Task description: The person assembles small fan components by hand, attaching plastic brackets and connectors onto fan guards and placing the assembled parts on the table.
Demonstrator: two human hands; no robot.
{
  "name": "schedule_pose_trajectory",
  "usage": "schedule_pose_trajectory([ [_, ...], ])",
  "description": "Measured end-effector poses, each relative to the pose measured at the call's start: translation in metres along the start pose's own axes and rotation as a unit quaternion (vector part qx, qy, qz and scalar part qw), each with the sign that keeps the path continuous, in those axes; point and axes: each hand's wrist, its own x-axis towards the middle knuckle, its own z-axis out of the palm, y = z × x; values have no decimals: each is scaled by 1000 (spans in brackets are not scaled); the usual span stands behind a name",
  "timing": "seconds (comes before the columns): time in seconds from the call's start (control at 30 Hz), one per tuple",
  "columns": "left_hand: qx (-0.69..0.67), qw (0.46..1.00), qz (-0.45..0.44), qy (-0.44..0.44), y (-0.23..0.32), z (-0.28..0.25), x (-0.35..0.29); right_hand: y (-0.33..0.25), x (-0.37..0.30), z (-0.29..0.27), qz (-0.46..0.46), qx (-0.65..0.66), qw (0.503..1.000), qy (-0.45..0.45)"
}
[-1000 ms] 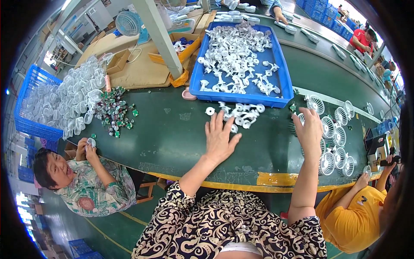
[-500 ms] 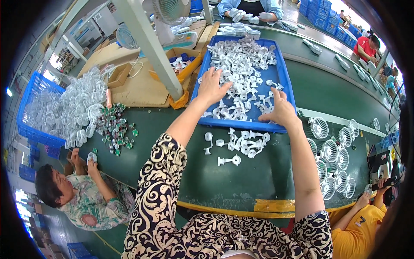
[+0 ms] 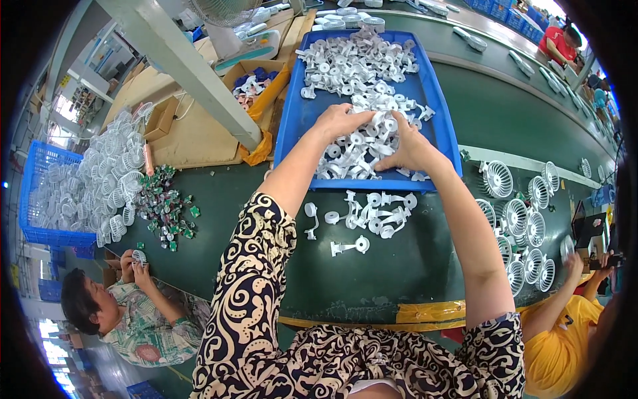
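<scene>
A blue tray (image 3: 446,133) holds a heap of small white plastic parts (image 3: 355,63), each with a ring-shaped end and a short stem. My left hand (image 3: 340,122) rests against the left side of the nearer heap, thumb stretched out over the parts and fingertips partly hidden among them. From the right, my right hand (image 3: 412,147) curves round the same heap, its thumb and fingers wide apart. Both hands touch the parts without closing round any one. Before the tray, several more of the white parts (image 3: 379,214) lie on the green tabletop (image 3: 345,286).
White fan grilles (image 3: 515,216) stand at the right. Clear grilles fill and spill from a blue basket (image 3: 50,229) at the left, beside small green circuit boards (image 3: 169,206). A metal post (image 3: 193,80) rises left of the tray. Co-workers sit at both sides.
My hands have come closer together, gathering the white parts between them toward the tray's near middle. A bare blue patch now shows at the tray's left. The view has shifted slightly.
</scene>
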Motion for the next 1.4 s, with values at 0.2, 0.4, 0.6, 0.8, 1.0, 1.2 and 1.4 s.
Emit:
schedule_pose_trajectory([
  [0.2,-493,868,39,-34,-12,22,-18,4,15,14,-114,164,978,61],
  [0.4,-508,851,121,59,23,18,-63,-30,-11,-3,-168,209,956,123],
  [0.6,-467,845,218,144,38,10,-125,-74,-57,-9,-177,203,948,168],
  [0.8,-402,846,276,215,6,55,-176,-68,-115,38,-159,173,947,219],
  [1.0,-119,856,278,418,-34,101,-198,-42,-150,72,-114,-7,949,294],
  [1.2,67,856,203,470,-73,113,-208,-24,-169,73,-110,-69,930,343],
  [1.4,52,892,135,428,-90,114,-227,-17,-178,72,-94,-101,929,344],
])
